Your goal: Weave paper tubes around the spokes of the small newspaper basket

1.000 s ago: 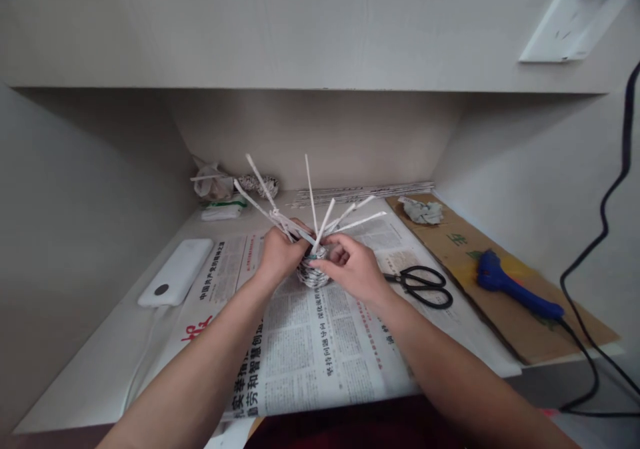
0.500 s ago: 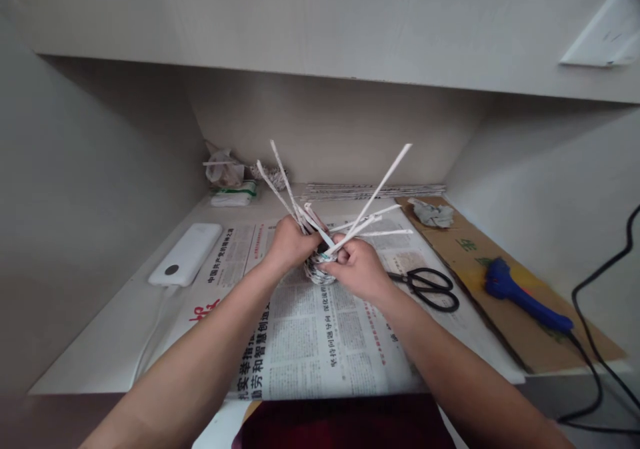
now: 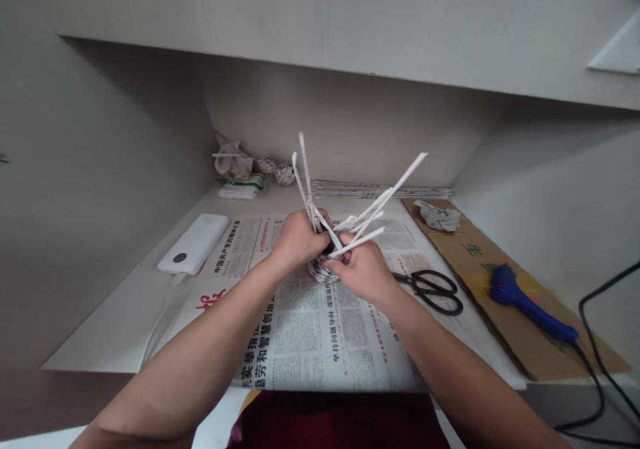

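A small woven piece of rolled newspaper strips is held between my two hands above the spread newspaper. Several white paper strips stick up and out from it, to the left and to the right. My left hand is closed around its left side, thumb pointing inward. On the right side, my right hand pinches the rim and the base of a strip. The fingertips partly hide the weave. Just right of my right hand, black-handled scissors lie on the newspaper, their blades partly hidden.
A blue glue gun and crumpled paper rest on a cardboard sheet at right. A white power bank with a cable lies at left. Behind are paper rolls, a plastic bag and a woven bundle.
The right-hand strips have shifted, with one now lower and closer to my right hand. The left strips stand more upright. The whole view has shifted slightly.
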A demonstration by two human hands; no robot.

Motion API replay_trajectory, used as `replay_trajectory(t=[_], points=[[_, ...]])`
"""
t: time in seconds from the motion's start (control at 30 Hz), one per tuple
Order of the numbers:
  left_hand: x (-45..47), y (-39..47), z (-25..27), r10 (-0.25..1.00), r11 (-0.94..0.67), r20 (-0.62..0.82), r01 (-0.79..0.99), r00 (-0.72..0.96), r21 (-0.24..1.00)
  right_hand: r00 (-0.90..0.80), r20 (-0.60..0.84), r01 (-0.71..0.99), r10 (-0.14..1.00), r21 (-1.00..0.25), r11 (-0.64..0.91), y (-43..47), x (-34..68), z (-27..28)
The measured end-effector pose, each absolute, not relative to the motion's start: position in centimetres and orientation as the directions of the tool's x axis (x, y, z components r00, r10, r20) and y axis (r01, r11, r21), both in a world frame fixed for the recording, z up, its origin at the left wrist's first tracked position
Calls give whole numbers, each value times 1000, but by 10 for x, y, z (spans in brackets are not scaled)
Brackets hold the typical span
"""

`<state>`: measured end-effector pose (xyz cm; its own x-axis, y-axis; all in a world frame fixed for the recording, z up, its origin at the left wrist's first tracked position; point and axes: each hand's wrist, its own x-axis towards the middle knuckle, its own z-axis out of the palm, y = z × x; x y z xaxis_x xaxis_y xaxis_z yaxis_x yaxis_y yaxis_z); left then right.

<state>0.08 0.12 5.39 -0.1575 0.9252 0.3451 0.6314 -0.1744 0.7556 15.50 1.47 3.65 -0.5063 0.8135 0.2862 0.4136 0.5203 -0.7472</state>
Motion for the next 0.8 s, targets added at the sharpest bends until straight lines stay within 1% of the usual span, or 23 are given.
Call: replay_trajectory(t=[0.17,0.23,0.3,0.37,0.43,0.53,0.67,0.73,0.8], points=[[3,3,50,908,-197,380,619,-177,761,-523,341,607,781,-494,622,11,153,50],[3,3,51,906,-175,375,635,-194,752,-509,385,634,770,-437,638,8,150,49],[2,3,52,917,-145,344,636,-201,758,-461,440,631,770,-448,634,6,146,44],[1,3,53,927,-134,316,611,-200,781,-411,480,598,775,-499,627,5,144,38],[0,4,54,930,-128,301,584,-210,802,-407,501,558,764,-526,642,4,144,35],[-1,5,54,926,-108,295,585,-234,804,-457,511,540,728,-491,683,4,147,36],[-2,7,53,920,-107,297,567,-255,817,-502,496,599,708,-392,699,8,152,39],[-2,7,52,920,-122,300,545,-251,830,-509,485,606,711,-384,697,11,152,39],[-1,7,52,924,-141,303,529,-233,837,-518,464,597,718,-405,693,12,151,39]])
